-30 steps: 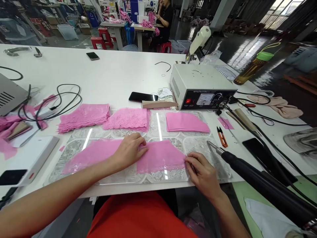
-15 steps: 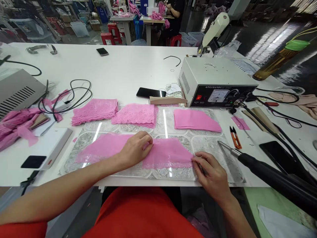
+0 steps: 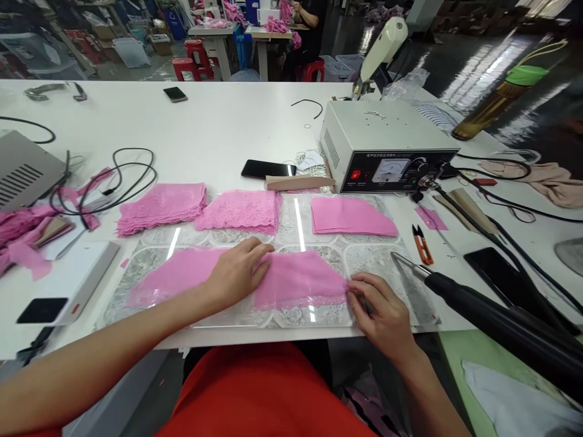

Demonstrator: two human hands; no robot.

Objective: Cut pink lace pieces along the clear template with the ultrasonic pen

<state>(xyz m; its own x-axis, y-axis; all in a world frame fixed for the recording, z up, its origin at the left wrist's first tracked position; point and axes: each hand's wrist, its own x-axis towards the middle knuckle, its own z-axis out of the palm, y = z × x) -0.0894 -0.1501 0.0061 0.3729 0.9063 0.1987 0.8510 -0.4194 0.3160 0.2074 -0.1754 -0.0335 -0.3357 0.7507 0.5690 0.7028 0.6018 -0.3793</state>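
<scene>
A sheer pink fabric piece with a lace edge (image 3: 298, 279) lies flat on the clear marbled mat (image 3: 378, 267). My left hand (image 3: 239, 271) rests over its left end, thumb and fingers pinched on the cloth. At the right corner, my right hand (image 3: 380, 309) pinches the fabric edge between thumb and fingertips. To the left lies a second pink piece (image 3: 175, 276), partly covered by my left hand and forearm. Behind them sit two stacks of pink lace pieces (image 3: 164, 206) (image 3: 241, 210) and a stack of plain pink pieces (image 3: 355, 216).
A black pen-like tool with a metal tip (image 3: 478, 303) points in from the right. Orange thread snips (image 3: 422, 244) lie beside it. A grey control box (image 3: 387, 145) stands behind, near a phone (image 3: 268, 169). Cables and a white box (image 3: 77, 279) are at left. A person (image 3: 310, 30) sits far back.
The whole view has shifted slightly, so things appear a little farther left. Both hands keep their pinch on the pink fabric, which lies in nearly the same place on the mat.
</scene>
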